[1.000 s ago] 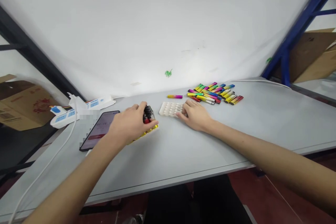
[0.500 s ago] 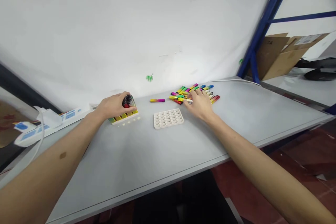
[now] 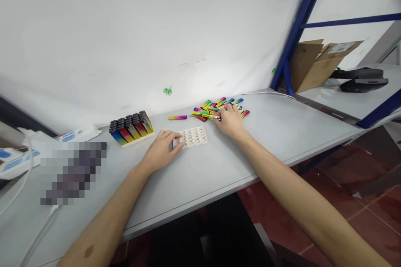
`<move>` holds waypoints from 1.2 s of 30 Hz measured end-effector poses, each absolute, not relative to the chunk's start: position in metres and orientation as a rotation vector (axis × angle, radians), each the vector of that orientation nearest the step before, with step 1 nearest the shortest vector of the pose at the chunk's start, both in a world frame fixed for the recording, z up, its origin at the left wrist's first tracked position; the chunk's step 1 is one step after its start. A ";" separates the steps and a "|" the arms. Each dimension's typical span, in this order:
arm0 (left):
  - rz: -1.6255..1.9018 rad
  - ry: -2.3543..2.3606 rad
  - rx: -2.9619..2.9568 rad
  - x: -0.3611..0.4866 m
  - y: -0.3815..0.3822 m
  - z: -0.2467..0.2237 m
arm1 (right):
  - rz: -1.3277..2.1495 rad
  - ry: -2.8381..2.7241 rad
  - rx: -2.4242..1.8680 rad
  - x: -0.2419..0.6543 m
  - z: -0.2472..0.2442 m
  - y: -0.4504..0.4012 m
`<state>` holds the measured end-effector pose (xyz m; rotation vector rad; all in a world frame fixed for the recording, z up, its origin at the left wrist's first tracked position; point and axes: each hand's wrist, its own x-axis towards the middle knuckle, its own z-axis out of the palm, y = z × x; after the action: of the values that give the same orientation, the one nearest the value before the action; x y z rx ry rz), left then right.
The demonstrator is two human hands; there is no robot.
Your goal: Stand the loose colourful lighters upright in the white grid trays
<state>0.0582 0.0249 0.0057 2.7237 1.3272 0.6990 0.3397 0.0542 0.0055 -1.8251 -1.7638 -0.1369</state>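
Observation:
My left hand [image 3: 163, 149] grips the left end of a white tray [image 3: 203, 138] with rows of round holes, its thumb at the near side and fingers over the far side. The visible holes hold nothing. My right hand [image 3: 230, 120] is at the near side of a loose pile of shiny multicoloured lighters [image 3: 204, 112], fingers closed around the end of a yellow-and-silver lighter [image 3: 211, 116]. Its fingertips are partly hidden. One yellow-and-purple lighter [image 3: 177, 117] lies apart, left of the pile. Further left, a second white holder [image 3: 138, 140] carries rows of upright lighters [image 3: 133, 127] with black tops.
A white power strip [image 3: 78, 134] with cables runs along the left, near a pixelated dark object [image 3: 77, 173] on the grey table [image 3: 175, 192]. A wall closes off the back. At right stand a blue metal frame [image 3: 286, 54] and a cardboard box [image 3: 316, 69].
My left hand has let go of the filled lighter holder and moved right to the empty tray. My right hand stays at the pile. The whole view has shifted slightly.

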 end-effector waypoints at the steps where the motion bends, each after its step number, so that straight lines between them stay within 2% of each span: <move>1: 0.680 1.352 2.686 0.057 0.023 0.001 | -0.093 -1.715 -1.774 0.339 0.007 0.055; 3: 0.654 1.376 2.646 0.052 0.023 -0.003 | 0.104 -1.597 -1.645 0.335 0.010 0.054; 8: 0.679 1.395 2.577 0.053 0.023 0.001 | 0.851 -1.307 -1.247 0.318 0.014 0.047; 15: 0.709 1.350 2.541 0.056 0.019 0.005 | 1.245 -1.288 -1.084 0.307 0.014 0.038; 22: 0.652 1.257 2.570 0.061 0.013 0.010 | 1.403 -1.222 -1.147 0.307 0.015 0.040; 36: 0.661 1.217 2.574 0.062 0.010 0.012 | 1.440 -1.141 -1.120 0.307 0.014 0.039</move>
<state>0.0616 0.0098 0.0124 2.5739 1.2168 0.6611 0.3073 0.0393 0.0136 -1.1203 -1.1408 1.4401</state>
